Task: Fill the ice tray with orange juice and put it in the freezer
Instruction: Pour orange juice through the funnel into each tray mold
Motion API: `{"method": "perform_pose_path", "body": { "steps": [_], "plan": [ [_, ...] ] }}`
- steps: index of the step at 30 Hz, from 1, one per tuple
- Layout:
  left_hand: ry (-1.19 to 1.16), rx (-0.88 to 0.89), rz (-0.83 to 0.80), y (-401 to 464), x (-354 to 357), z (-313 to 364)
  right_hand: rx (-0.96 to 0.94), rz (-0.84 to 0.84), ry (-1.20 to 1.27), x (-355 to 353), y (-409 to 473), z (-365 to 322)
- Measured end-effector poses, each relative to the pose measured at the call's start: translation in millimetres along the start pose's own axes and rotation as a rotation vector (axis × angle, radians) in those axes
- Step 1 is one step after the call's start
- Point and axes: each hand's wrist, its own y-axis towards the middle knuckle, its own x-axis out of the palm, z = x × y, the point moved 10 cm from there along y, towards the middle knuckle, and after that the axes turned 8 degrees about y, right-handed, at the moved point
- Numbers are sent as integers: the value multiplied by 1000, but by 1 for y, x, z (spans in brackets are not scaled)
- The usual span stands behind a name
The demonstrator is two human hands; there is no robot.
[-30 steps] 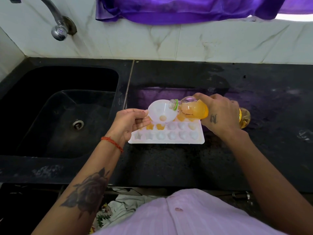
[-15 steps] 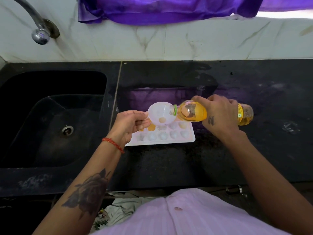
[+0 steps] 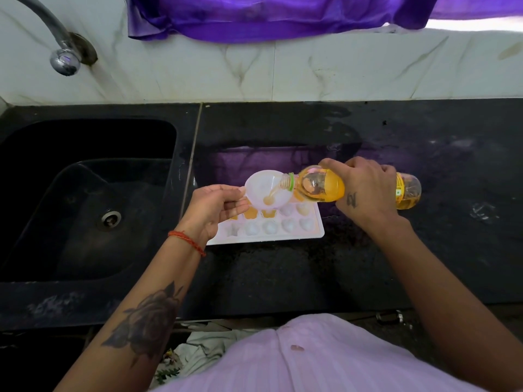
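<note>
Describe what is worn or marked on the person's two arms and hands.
The left hand is bare, with a red thread bracelet at the wrist and a dark rose tattoo on the forearm. The right hand has a small dark tattoo on its back. Neither arm shows a sleeve.

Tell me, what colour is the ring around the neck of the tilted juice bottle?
Green: the ring circles the clear plastic juice bottle neck, seen in the head view.
</note>
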Motion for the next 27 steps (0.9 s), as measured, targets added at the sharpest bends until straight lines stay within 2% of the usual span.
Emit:
{"method": "perform_pose_path", "body": {
  "steps": [7, 27],
  "plan": [
    [-6, 9, -16, 0, 4, 5, 32, 7, 95, -4, -2, 6],
    [55, 2, -65, 1, 40, 3, 76, 22, -42, -11, -14, 34]
  ]
}}
